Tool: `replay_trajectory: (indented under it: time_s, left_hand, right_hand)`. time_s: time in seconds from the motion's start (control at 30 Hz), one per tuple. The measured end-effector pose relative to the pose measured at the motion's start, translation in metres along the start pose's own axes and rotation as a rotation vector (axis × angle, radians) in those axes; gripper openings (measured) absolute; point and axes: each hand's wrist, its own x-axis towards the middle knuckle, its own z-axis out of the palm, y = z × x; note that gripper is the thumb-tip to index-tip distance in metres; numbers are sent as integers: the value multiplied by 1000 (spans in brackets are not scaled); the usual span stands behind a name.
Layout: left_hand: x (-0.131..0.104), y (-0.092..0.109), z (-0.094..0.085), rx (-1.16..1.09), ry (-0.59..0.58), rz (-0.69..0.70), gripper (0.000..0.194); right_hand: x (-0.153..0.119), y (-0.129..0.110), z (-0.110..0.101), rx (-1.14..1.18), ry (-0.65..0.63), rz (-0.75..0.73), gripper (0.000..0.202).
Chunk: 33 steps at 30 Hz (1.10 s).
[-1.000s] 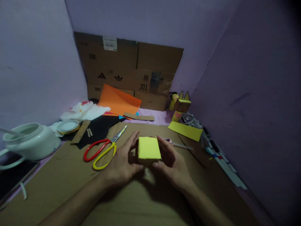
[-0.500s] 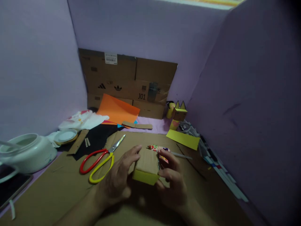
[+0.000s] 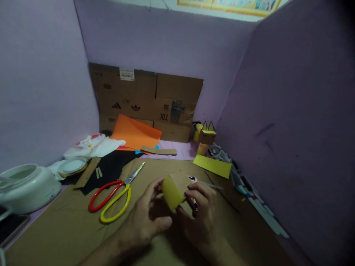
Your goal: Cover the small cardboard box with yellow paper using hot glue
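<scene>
apparently for control, the right hand [image 3: 202, 216] has its fingers clamped on a small yellow-sided box [image 3: 171, 194], tilted above the cardboard [image 3: 63, 229]; the left hand [image 3: 145, 216], thumb apart, touches its left edge, likely steadying it.

Between left grip [image 3: 141, 218] and right grip [image 3: 203, 210], a box [image 3: 173, 193]; ahead and left of left grip, scissors [image 3: 128, 181] on a cardboard sheet [image 3: 69, 231]; farther left, a pot [image 3: 36, 190]; well beyond left grip, a paper sheet [image 3: 135, 135] before a cardboard panel [image 3: 144, 88]; ahead of right grip, a paper strip [image 3: 212, 167] before a figure [image 3: 208, 137]
</scene>
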Motion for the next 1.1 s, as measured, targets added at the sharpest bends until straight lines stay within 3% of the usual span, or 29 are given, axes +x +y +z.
replay_trajectory:
  time_s: [0.07, 0.2, 0.3, 0.4, 0.47, 0.53, 0.6, 0.77, 0.87, 1.1]
  left_hand:
    - [1, 1, 4, -153, -78, -17, 87]
    - [5, 7, -10, 41, 87, -107, 85]
    - [7, 15, -29, 162, 65, -124, 80]
    - [6, 21, -37, 383, -29, -51, 87]
    - [4, 23, -34, 496, -89, 31, 94]
    - [2, 24, -28, 540, -157, 90, 97]
    - [1, 24, -23, 543, -180, 107, 95]
    - [6, 22, -23, 361, 23, -120, 91]
    - [7, 17, -25, 147, -13, -192, 83]
    - [5, 11, -24, 16, -72, -153, 67]
  right_hand:
    - [-4, -5, 2, 8, -62, -18, 38]
    - [-12, -17, -2, 288, -312, 5, 45]
    - [-10, -18, -7, 533, -336, 215, 45]
    - [-1, -11, -7, 736, -243, 599, 40]
    - [5, -6, -5, 898, -366, 758, 52]
    - [9, -3, -3, 1021, -543, 781, 64]
    - [11, -2, -2, 1064, -627, 782, 67]
    - [10, -3, 0, 1040, -400, 1024, 61]
    - [9, -4, 3, 1074, -357, 1087, 59]
    - [9, -8, 4, 1142, -299, 1136, 57]
